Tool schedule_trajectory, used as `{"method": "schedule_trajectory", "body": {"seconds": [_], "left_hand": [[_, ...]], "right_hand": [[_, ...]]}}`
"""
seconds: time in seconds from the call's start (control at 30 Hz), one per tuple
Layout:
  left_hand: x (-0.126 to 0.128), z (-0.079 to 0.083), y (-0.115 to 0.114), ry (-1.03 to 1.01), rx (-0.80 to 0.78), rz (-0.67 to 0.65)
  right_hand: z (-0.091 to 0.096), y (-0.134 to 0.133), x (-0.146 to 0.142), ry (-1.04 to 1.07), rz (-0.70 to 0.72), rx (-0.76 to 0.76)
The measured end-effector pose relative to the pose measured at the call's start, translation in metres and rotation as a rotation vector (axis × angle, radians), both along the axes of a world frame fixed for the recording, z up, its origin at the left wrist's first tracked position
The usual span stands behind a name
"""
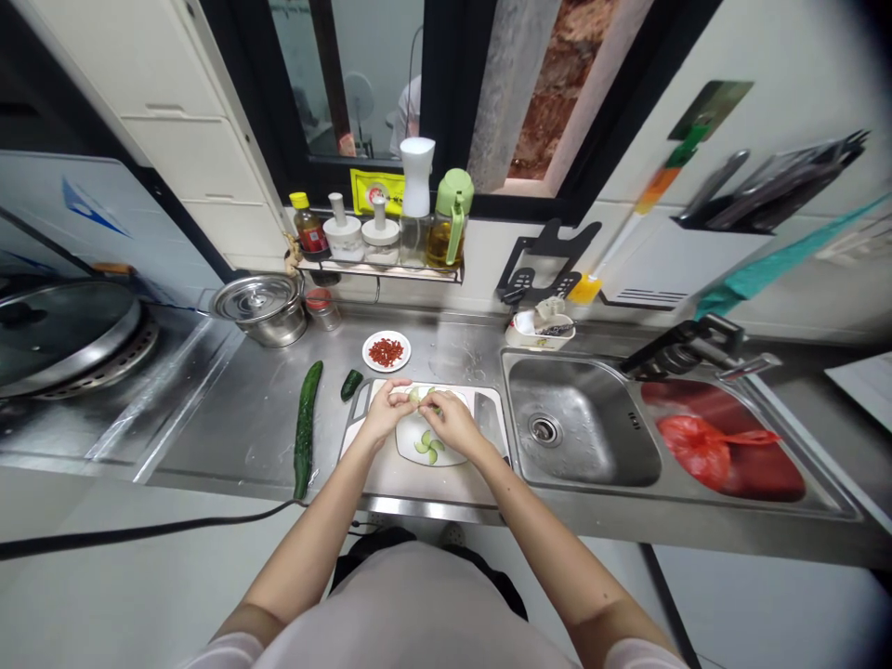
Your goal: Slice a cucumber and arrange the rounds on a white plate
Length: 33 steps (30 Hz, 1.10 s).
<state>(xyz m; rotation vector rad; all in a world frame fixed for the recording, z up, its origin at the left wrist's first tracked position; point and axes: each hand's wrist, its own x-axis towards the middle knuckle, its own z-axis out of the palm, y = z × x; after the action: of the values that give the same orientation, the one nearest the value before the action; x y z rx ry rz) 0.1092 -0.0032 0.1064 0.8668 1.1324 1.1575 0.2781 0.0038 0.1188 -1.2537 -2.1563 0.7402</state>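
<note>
Slices (427, 446) radiate outward on plate (405, 437); cucumber (307, 427) lies lengthwise front-to-back.

Person's left hand (386, 413): thumb (400, 400) and forefinger (397, 383) reaching inward | right hand (452, 420): back upward, fingers (433, 406) curled, tips just beside the left's | wrists (367, 440): behind the fingertips, apart | left forearm (310, 530), right forearm (533, 520): bare, spreading outward and back from the hands
</note>
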Motion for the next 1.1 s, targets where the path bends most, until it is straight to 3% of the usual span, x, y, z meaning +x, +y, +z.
{"method": "schedule_trajectory", "body": {"seconds": [0.23, 0.4, 0.53, 0.83, 1.1], "left_hand": [[-0.006, -0.035, 0.004, 0.089, -0.053, -0.024], [-0.009, -0.059, 0.008, 0.179, -0.071, -0.043], [-0.009, -0.072, 0.013, 0.344, -0.098, -0.067], [-0.007, -0.074, 0.022, 0.896, -0.113, -0.127], [-0.004, -0.071, 0.022, 1.105, -0.086, -0.182]], "right_hand": [[-0.030, 0.004, -0.005, -0.063, -0.041, -0.201], [-0.057, 0.006, -0.011, -0.099, -0.055, -0.263], [-0.068, 0.007, -0.017, -0.167, -0.060, -0.289], [-0.070, 0.013, -0.022, -0.368, -0.057, -0.269], [-0.073, 0.014, -0.025, -0.520, -0.026, -0.234]]}}
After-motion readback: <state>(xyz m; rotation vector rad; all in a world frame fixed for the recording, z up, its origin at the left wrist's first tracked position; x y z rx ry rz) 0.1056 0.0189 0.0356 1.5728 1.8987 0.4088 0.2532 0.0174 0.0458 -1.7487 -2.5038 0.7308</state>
